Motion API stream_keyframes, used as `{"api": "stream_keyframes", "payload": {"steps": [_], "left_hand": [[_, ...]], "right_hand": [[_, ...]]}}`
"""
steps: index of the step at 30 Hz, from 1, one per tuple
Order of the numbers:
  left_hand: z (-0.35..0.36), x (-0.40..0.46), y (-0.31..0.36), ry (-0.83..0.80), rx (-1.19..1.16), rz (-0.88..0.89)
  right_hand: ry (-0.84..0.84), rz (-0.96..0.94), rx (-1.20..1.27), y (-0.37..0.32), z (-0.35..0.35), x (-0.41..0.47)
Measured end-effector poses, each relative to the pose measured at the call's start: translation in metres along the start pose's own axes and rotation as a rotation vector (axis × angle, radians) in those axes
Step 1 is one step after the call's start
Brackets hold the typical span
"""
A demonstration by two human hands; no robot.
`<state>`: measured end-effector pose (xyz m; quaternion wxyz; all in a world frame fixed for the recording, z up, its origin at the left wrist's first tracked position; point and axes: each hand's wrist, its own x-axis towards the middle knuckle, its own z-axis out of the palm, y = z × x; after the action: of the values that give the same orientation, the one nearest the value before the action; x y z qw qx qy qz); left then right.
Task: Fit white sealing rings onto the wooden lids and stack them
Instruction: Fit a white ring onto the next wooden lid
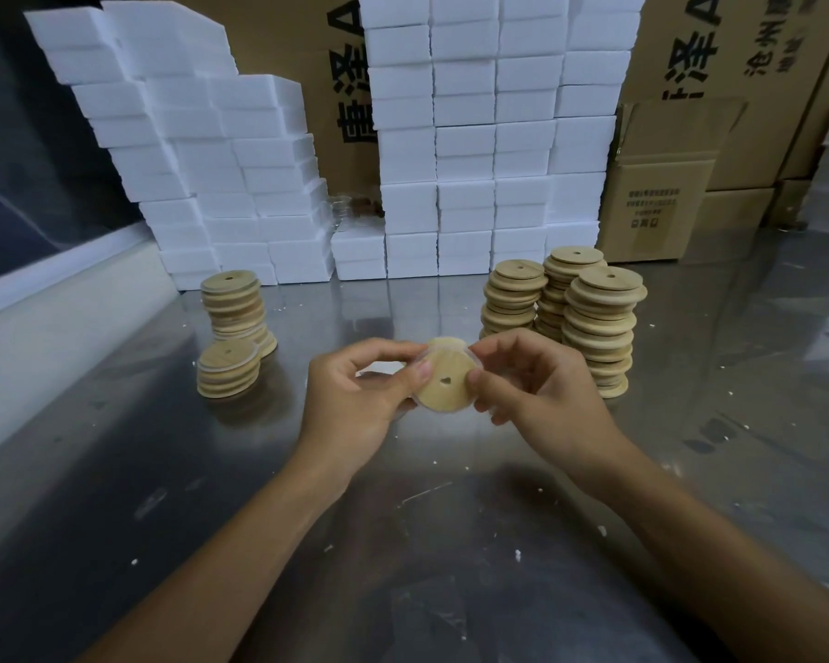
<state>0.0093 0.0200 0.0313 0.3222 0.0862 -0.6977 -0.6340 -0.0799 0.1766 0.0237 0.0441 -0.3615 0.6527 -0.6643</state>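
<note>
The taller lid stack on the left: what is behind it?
Behind the taller lid stack stand stacked white foam blocks on the metal table. The stack covers the blocks' lowest part directly behind it.

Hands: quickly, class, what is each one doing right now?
Left hand: fingers pinch the wooden lid.
Right hand: fingers pinch the same lid.

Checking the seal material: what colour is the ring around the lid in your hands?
Translucent white, around the pale wooden lid; ring shows best in the head view.
</note>
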Motion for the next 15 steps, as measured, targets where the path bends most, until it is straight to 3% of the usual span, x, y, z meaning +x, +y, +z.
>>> {"api": "stream_keyframes", "payload": {"steps": [3, 7, 15], "left_hand": [[0.002, -0.001, -0.001, 0.020, -0.003, -0.027], [0.003, -0.001, -0.002, 0.078, -0.197, -0.198], [0.007, 0.000, -0.004, 0.119, -0.403, -0.344]], "right_hand": [[0.040, -0.036, -0.012, 0.000, -0.001, 0.001], [0.025, -0.040, 0.024, -0.001, 0.001, -0.001], [0.025, 0.104, 0.160, 0.002, 0.013, -0.004]]}}
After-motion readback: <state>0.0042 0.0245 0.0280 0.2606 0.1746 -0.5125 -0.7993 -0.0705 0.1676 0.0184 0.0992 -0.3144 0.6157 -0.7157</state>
